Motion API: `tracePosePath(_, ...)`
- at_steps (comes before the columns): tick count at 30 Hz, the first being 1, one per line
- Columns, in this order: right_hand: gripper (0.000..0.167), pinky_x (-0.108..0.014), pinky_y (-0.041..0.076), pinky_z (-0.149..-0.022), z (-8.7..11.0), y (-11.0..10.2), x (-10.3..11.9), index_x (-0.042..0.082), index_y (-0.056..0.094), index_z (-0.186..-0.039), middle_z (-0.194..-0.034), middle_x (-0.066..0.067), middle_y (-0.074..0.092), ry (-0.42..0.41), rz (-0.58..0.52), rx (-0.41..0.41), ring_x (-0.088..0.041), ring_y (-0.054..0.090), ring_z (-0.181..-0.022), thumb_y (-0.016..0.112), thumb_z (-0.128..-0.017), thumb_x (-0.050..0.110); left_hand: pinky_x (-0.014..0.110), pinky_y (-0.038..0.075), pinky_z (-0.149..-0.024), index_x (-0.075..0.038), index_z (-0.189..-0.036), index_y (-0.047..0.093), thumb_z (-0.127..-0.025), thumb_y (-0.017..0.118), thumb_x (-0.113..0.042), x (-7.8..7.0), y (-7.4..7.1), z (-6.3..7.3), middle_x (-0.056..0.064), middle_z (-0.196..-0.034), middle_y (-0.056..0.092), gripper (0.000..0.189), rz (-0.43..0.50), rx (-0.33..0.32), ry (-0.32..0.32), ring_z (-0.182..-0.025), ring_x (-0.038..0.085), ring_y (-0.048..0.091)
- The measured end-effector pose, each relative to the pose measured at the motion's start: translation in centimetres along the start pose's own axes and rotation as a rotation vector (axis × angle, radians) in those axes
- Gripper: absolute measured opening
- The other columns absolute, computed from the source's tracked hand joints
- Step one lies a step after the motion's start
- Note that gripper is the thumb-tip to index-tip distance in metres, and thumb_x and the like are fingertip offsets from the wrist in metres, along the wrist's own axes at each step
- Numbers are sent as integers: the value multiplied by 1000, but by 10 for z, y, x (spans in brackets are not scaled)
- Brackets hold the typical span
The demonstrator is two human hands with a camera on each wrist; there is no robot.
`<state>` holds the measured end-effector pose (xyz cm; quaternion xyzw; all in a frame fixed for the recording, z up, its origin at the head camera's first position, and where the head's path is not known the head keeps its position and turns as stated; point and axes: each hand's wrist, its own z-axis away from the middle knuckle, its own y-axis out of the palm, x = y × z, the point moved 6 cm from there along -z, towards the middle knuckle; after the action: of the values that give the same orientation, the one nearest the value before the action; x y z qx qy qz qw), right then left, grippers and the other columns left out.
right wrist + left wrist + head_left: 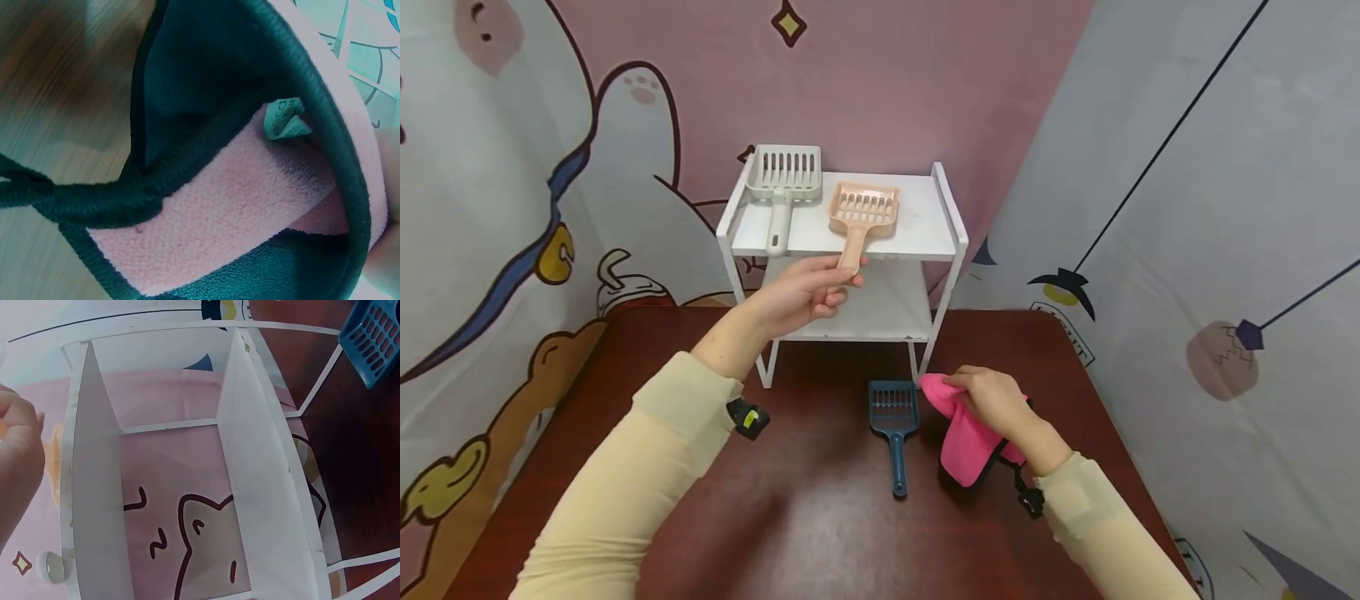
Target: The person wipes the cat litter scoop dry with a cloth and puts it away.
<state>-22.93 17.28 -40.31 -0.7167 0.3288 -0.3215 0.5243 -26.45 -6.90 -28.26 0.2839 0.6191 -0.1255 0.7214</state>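
My left hand [801,296] pinches the handle end of a peach slotted litter scoop [863,208], whose head overlaps the top of a small white shelf [917,217] in the head view. A white litter scoop [781,179] lies to its left on that top, handle toward me. On the dark red table below is a blue litter scoop [895,417], also with its handle toward me. Just right of it, my right hand [996,400] grips a bunched pink cloth [966,450]. The right wrist view shows the cloth's black trim [106,203], dark underside and small label [286,119].
The shelf stands at the table's back edge, with raised side rails and a lower board [865,312]. Its thin front legs [767,367] come down near the blue scoop. Printed fabric walls [1187,208] rise behind and beside the dark red table [752,517].
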Motion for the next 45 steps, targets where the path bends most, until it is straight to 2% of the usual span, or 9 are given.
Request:
tracePosePath(8, 26, -37, 55, -72, 0, 2, 0, 10, 72, -103, -97, -5, 69, 11, -2, 9, -21, 66, -90, 73, -78, 5, 15, 30, -50, 1, -131, 36, -101, 37, -15, -4, -3, -10, -5, -91, 55, 34, -43, -80, 0, -58, 3, 35)
tracePosePath(15, 25, -36, 55, -71, 1, 4, -1, 11, 72, -103, -97, -4, 69, 13, -2, 21, -20, 66, -90, 72, -78, 4, 13, 30, -49, 4, -139, 32, -101, 37, -16, -3, -7, -21, -6, -90, 57, 43, -43, -133, -28, -55, 1, 34)
tracePosePath(22, 26, -37, 55, -72, 2, 5, -1, 11, 73, -103, -97, -4, 69, 12, 2, 19, -20, 67, -91, 73, -77, 5, 14, 27, -47, 2, -128, 49, -102, 35, -32, 7, -11, -24, -7, -79, 60, 45, -171, -183, -108, -52, 1, 34)
tracePosePath(26, 26, -37, 55, -72, 3, 5, -2, 11, 73, -102, -97, -5, 69, 19, 1, 28, -21, 66, -90, 73, -77, 5, 13, 28, -46, -2, -116, 55, -102, 35, -33, 7, -11, -26, -8, -74, 59, 39, -126, -189, -113, -51, 1, 35)
tracePosePath(29, 26, -37, 55, -72, 5, 5, -2, 11, 73, -102, -97, -5, 69, 20, 3, 29, -21, 66, -90, 73, -77, 4, 13, 28, -45, -6, -106, 57, -102, 36, -33, 6, -12, -29, -7, -71, 60, 34, -69, -222, -118, -50, 1, 36)
tracePosePath(33, 26, -36, 55, -70, 6, 6, -4, 11, 73, -101, -96, -3, 70, 14, 10, 14, -20, 67, -90, 73, -77, 3, 14, 29, -45, -7, -100, 59, -101, 36, -34, 5, -14, -33, -7, -69, 59, 35, -50, -280, -152, -50, 2, 36)
tracePosePath(36, 26, -36, 55, -70, 6, 6, -5, 11, 73, -101, -95, -3, 70, 10, 12, 12, -20, 67, -89, 73, -77, 2, 14, 29, -46, -6, -103, 59, -101, 35, -35, 5, -14, -34, -6, -69, 59, 38, -54, -307, -171, -50, 3, 36)
tracePosePath(39, 25, -37, 55, -71, 6, 5, -6, 11, 73, -101, -96, -4, 69, 7, 10, 12, -20, 66, -90, 72, -77, 2, 14, 30, -46, -2, -114, 57, -101, 34, -39, 5, -14, -34, -6, -70, 59, 46, -60, -307, -167, -51, 3, 36)
tracePosePath(45, 25, -37, 55, -71, 7, 2, -8, 10, 72, -101, -96, -5, 69, 20, 6, 28, -21, 66, -89, 72, -78, 2, 15, 31, -50, 2, -132, 46, -100, 32, -44, 17, -12, -24, -6, -77, 59, 58, -126, -214, -176, -53, 4, 38)
